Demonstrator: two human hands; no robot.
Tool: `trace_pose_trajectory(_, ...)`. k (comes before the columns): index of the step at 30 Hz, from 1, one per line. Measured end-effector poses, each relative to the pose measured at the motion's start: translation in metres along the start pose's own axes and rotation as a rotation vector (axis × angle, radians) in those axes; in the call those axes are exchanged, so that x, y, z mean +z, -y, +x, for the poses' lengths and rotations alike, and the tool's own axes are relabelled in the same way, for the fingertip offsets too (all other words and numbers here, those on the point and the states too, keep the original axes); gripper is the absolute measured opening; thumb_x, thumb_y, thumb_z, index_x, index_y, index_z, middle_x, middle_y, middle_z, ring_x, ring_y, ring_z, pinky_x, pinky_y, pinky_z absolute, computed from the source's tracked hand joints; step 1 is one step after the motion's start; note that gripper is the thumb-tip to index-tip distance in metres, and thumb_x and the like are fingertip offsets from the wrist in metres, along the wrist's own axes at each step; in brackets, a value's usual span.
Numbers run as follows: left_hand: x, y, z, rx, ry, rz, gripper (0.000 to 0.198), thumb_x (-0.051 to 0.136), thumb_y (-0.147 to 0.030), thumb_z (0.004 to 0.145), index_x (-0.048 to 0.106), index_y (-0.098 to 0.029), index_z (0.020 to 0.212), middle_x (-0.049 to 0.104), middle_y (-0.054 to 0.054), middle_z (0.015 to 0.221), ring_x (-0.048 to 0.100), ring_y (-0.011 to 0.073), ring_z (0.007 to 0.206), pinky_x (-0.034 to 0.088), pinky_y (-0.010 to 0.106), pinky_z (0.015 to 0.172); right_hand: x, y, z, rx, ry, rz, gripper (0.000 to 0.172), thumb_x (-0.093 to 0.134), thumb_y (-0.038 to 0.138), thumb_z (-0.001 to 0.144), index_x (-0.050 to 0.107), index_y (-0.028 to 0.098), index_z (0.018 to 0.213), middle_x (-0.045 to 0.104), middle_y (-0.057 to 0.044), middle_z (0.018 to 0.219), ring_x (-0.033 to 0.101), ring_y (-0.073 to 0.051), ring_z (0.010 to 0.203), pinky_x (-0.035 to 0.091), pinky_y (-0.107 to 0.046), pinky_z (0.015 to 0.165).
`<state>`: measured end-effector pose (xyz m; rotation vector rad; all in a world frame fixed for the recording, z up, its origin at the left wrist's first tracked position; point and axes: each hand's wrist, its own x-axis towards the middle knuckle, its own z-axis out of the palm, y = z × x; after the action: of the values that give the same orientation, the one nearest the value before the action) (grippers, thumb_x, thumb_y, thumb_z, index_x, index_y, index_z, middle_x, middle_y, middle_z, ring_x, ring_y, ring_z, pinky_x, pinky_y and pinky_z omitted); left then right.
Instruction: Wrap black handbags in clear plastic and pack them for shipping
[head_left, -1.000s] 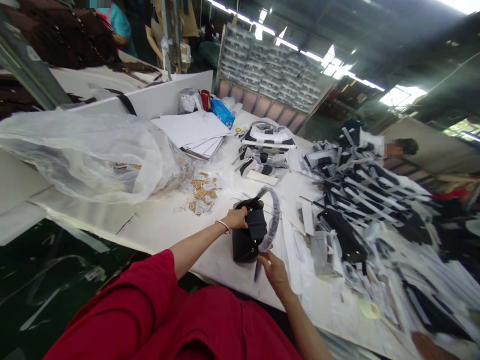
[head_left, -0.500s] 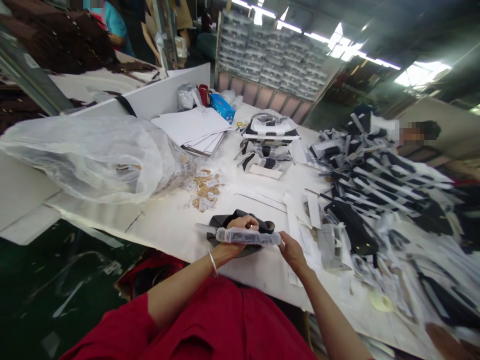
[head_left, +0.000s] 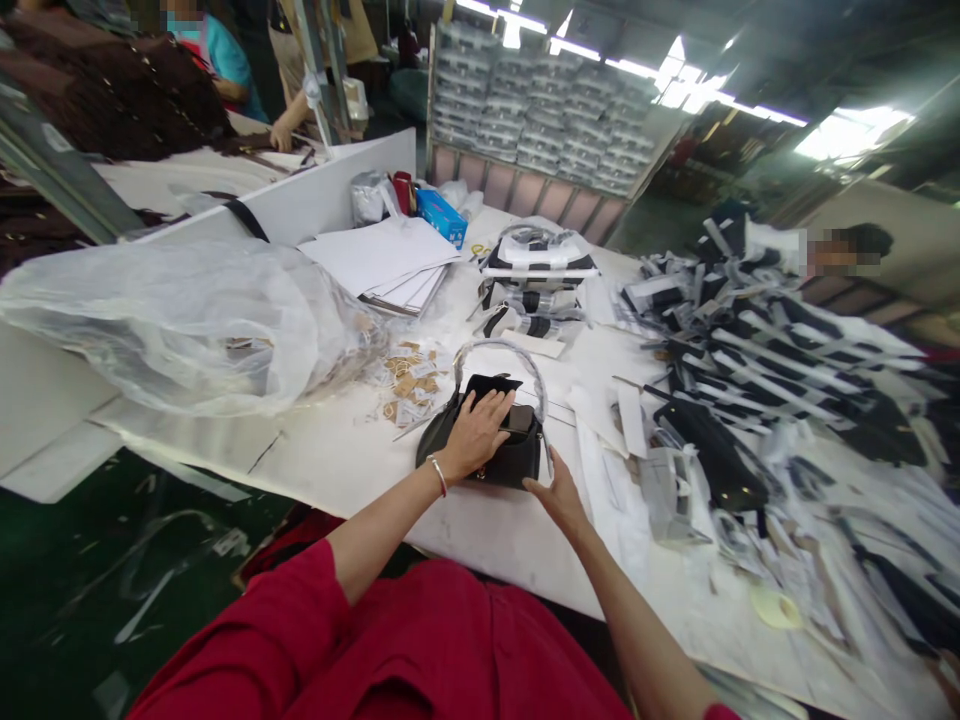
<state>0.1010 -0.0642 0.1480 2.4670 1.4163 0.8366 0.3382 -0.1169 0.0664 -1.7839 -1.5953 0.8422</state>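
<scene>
While the left hand [head_left: 480,432] lay flat with fingers spread on top of the small black handbag [head_left: 484,440], the right hand [head_left: 556,492] touched the bag's lower right corner, thumb and fingers open against its edge; neither grip was pinched closed. Bag sat directly under the left palm, on the white tabletop [head_left: 337,455] near its front edge. Plastic-wrapped handle [head_left: 501,352] arched up over the bag's far side, beyond the left fingertips. Bracelet noted on the left wrist. Scatter of small brown tags [head_left: 409,375] lay just left of and beyond the bag. Large clear plastic bag [head_left: 172,325] further left. Stack of white sheets [head_left: 386,258] behind the tags. Wrapped black-and-white bags [head_left: 536,275] stacked beyond the handle. Heap of black bags and paper strips [head_left: 750,360] well to the right. Another person seated behind that heap.
</scene>
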Motion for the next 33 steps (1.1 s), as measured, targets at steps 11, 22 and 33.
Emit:
trace_pose_trajectory(11, 0.011, 0.018, -0.001, 0.059, 0.151, 0.020, 0.018, 0.055, -0.033, 0.093, 0.061, -0.018, 0.085, 0.065, 0.006, 0.086, 0.059, 0.0227, 0.092, 0.036, 0.045, 0.102, 0.014, 0.012, 0.005, 0.418, 0.104, 0.500, 0.100, 0.086, 0.051, 0.053, 0.041, 0.023, 0.138, 0.055, -0.014, 0.134, 0.063, -0.028, 0.104, 0.054, -0.039, 0.082)
trace_pose_trajectory(22, 0.018, 0.028, -0.011, -0.094, 0.270, -0.546, 0.025, 0.050, -0.027, 0.092, 0.064, -0.018, 0.110, 0.070, 0.005, 0.113, 0.062, 0.0180, 0.106, 0.040, 0.035, 0.106, -0.010, 0.005, -0.051, 0.464, 0.210, 0.465, 0.073, 0.073, 0.058, 0.068, 0.052, 0.018, 0.125, 0.063, -0.014, 0.119, 0.067, -0.025, 0.094, 0.054, -0.039, 0.079)
trace_pose_trajectory(33, 0.073, 0.059, -0.048, -0.135, 0.353, 0.175, 0.032, 0.046, -0.022, 0.094, 0.059, -0.017, 0.124, 0.053, 0.015, 0.141, 0.044, 0.0287, 0.135, 0.031, 0.054, 0.111, 0.014, 0.038, -0.045, -0.484, 0.220, -0.621, 0.070, 0.061, 0.033, 0.083, 0.035, 0.026, 0.148, 0.034, -0.008, 0.156, 0.027, -0.032, 0.143, 0.024, -0.052, 0.115)
